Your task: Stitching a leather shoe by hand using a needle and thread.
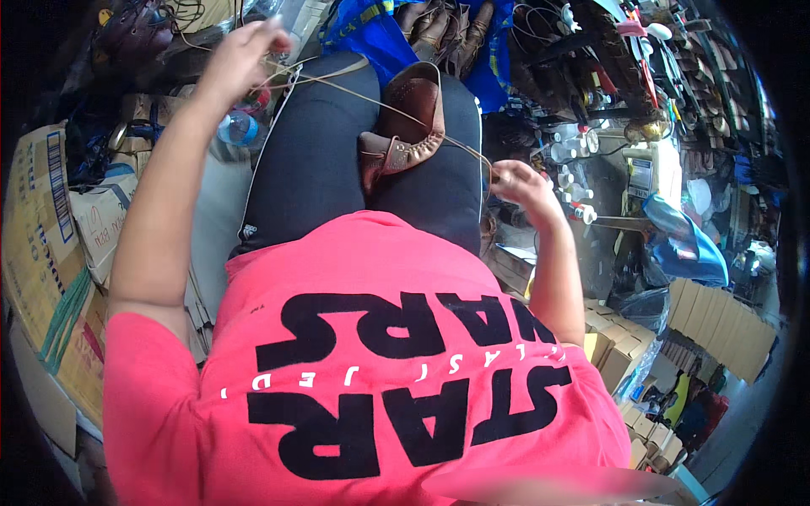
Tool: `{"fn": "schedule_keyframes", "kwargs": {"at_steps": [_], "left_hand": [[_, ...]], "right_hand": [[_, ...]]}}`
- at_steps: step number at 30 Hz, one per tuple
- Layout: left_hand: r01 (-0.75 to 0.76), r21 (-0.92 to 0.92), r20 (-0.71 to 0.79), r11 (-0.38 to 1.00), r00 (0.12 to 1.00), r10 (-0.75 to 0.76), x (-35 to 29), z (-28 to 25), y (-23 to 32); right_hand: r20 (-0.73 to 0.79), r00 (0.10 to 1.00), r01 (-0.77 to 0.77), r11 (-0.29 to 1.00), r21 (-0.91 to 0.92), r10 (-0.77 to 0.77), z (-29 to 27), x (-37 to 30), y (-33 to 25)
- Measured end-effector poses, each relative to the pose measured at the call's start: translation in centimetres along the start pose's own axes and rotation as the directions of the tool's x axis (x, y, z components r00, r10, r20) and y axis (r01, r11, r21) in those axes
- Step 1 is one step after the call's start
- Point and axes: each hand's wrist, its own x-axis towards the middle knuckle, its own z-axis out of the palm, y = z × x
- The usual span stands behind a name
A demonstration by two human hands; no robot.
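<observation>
A brown leather shoe upper (pixel 402 153) lies across my thighs, with stitching along its curved edge. From that edge a long tan thread (pixel 371 99) stretches up and left toward my left hand (pixel 240 66), which is raised beyond my left knee with its fingers curled closed. Loose loops of thread hang beside that hand. Another length of thread runs right to my right hand (pixel 527 192), held out beside my right thigh. Its fingertips are pinched together on the thread. Neither hand touches the leather.
Beyond my knees, a blue bag (pixel 359 29) holds several brown shoes (pixel 434 29). A plastic bottle (pixel 239 128) sits left of my leg. Cardboard boxes (pixel 42 244) line the left side. At right are small bottles (pixel 564 152), a blue plastic bag (pixel 688 240) and corrugated cardboard (pixel 721 329).
</observation>
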Motion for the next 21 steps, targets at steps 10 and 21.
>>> {"fn": "schedule_keyframes", "kwargs": {"at_steps": [10,21], "left_hand": [[-0.6,0.623,0.556,0.501,0.791,0.255,-7.1,11.8,3.5],[-0.686,0.412,0.601,0.6,0.699,0.387,-6.3,10.5,3.3]], "right_hand": [[0.293,0.871,0.461,0.449,-0.765,-0.395,8.7,5.1,-14.1],[-0.039,0.872,0.396,0.751,-0.529,-0.487,8.8,4.5,-9.2]]}}
